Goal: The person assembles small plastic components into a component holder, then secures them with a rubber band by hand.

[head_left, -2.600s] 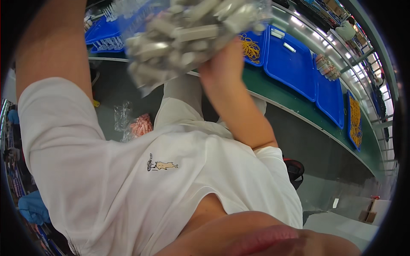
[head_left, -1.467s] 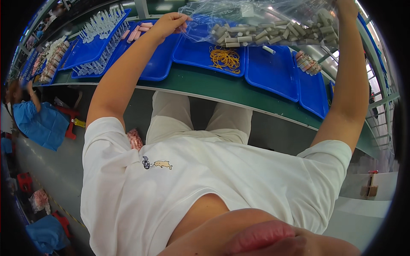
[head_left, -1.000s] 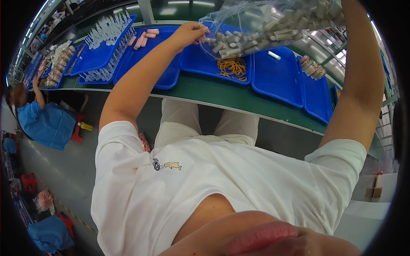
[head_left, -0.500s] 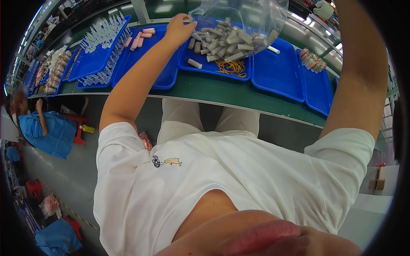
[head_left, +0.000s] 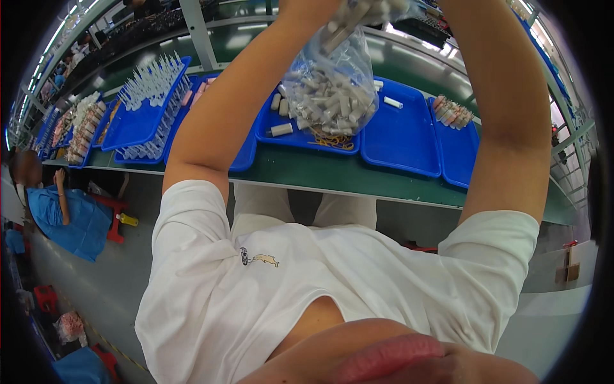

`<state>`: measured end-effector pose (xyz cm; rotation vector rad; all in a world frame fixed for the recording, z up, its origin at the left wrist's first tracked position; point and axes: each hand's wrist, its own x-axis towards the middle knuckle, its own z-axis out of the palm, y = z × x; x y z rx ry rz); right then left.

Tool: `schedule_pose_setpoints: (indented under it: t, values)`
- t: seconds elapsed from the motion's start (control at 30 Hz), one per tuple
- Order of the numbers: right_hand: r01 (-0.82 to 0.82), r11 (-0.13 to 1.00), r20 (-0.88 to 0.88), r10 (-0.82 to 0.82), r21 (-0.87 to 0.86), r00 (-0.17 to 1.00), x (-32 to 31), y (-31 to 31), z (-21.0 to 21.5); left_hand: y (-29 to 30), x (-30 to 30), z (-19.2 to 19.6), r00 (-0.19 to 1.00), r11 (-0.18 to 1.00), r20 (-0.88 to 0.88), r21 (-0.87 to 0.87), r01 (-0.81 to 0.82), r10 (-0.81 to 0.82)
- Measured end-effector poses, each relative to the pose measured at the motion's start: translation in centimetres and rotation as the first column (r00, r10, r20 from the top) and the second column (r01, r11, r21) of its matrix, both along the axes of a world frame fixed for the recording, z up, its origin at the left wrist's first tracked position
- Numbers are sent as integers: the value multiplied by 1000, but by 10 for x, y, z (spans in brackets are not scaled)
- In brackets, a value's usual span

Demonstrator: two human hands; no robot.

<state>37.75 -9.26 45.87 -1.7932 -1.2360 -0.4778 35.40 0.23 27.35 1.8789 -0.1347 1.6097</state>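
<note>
A clear plastic bag [head_left: 329,96] full of short grey-beige cylinders bulges over a blue tray [head_left: 300,142]. Its narrower upper part, with more cylinders in it, runs up to the top edge. Beside that upper part is my left hand [head_left: 312,6], only partly in view. Its fingers are cut off by the frame's edge, so its grip does not show. My right forearm rises past the top edge, and that hand is out of sight. Several loose cylinders [head_left: 279,130] lie in the tray left of the bag, and yellow rubber bands [head_left: 332,140] show below it.
To the right, another blue tray [head_left: 400,150] holds a white cylinder [head_left: 393,102]; beyond it sits a bundle of pinkish pieces [head_left: 453,112]. Stacked trays of clear upright parts [head_left: 151,83] stand at left. A person in blue [head_left: 70,214] sits at far left.
The bag's upper part has been raised, and its cylinders now sit in a hanging bulge. My left hand moved up and right to the top edge. The view has shifted slightly.
</note>
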Motion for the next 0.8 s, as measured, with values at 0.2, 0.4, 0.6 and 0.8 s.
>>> schedule_pose_setpoints:
  t: [0.2,0.4,0.6,0.8]
  values:
    - [-173,912,-112,141,-372,984,-23,-39,-26,21,17,32,994,985,98,-161,68,-52]
    - [179,965,209,-138,-191,968,-2,-93,-146,38,33,50,947,843,212,-438,311,-239]
    - [211,972,-89,-221,-106,971,-5,-115,-104,0,-10,72,881,678,116,-595,432,-460]
    - [235,720,-4,-313,-653,950,-68,-98,-80,23,17,67,863,658,204,-573,489,-463]
